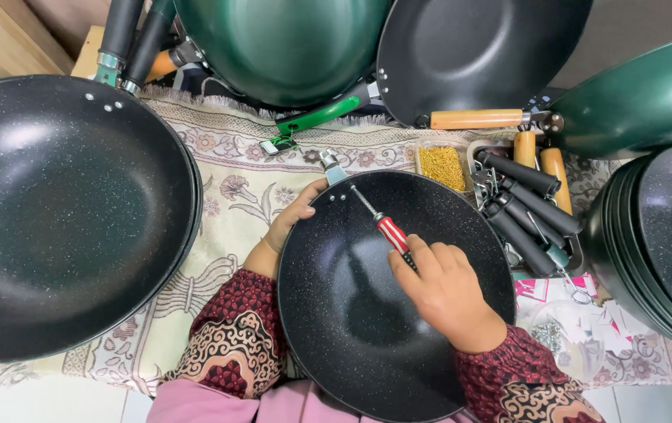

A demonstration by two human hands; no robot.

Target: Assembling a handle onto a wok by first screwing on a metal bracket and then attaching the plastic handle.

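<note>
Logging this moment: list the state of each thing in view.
Left hand: grips the pan's rim.
Right hand: shut on screwdriver.
Screwdriver: tip at the rim's rivets.
Speckled pan: tilted, no handle attached.
Loose handles: piled in a tray.
Big pan: lying open, untouched.

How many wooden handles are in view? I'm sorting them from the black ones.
4: one lying flat below the top black wok, two upright in the handle tray, one partly hidden at top left. More may be hidden.

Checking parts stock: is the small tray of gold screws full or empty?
Full, roughly to the rim: the small tray beside the black handles shows a dense yellow-gold layer and no bare bottom. How deep it goes cannot be told.
</note>
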